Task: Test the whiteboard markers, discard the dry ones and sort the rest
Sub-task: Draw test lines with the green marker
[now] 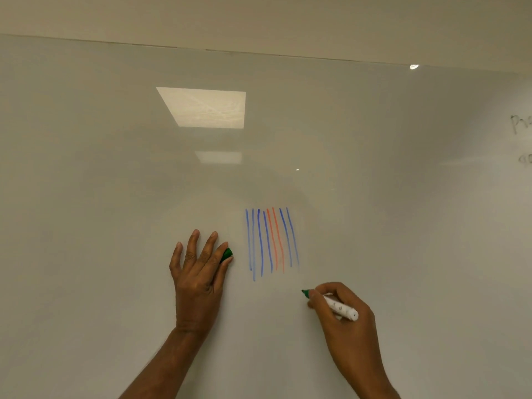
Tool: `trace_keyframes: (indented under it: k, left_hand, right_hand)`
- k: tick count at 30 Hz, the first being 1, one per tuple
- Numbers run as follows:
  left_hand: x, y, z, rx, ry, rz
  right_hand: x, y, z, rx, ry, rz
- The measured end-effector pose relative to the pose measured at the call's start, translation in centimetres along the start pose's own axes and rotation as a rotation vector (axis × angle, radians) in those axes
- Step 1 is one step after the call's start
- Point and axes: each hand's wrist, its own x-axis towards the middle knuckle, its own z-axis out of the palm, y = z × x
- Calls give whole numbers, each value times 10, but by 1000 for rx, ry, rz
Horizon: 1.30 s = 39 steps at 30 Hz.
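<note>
The whiteboard [115,168] fills nearly all I can see. At its middle is a cluster of upright test lines, the blue strokes [260,243] on both sides of two red strokes [276,240].

The left hand [198,272] lies spread on the board just left of the lines, with the green cap [226,254] pinched between thumb and forefinger. The right hand [345,315] is clamped round the marker [339,308] in a writing grip. Its green tip points up and left, below and right of the lines.

I judge the step to be the trial of this green marker. I'd set the tip on bare board just right of the last blue stroke and draw one firm, even line downward, matching the others. A pale or broken line should then show plainly. The cap should stay in hand for recapping.

I can't tell whether the tip touches the board or hovers. No green line shows. The faint writing [521,125] at the far right is cut by the frame and unreadable. A bright reflection [204,108] glares higher up. The other markers and any bin are out of view.
</note>
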Motion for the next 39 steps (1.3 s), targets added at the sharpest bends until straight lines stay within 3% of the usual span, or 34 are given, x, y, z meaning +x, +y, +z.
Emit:
trace_keyframes:
  k: [6, 9, 13, 19, 22, 39]
  left_hand:
    - [-8, 30, -38, -158, -34, -156]
    - [-10, 66, -69, -306, -53, -473]
    - [-5, 102, -106, -698, -92, -928]
    - [1, 119, -140, -1309, -60, -1392]
    - [-3, 126, -153, -1388, -90, -1430]
    - [-33, 138, -174, -1301, -141, -1458]
  right_hand:
    - [-52, -30, 3, 245, -49, 95]
    - [-69, -43, 8, 323, -137, 75]
    - [-89, -60, 15, 379, -306, 59]
    - [-111, -72, 27, 343, -424, 59]
    - [-118, -74, 31, 347, -426, 59]
    - [-141, -66, 46, 376, -371, 74]
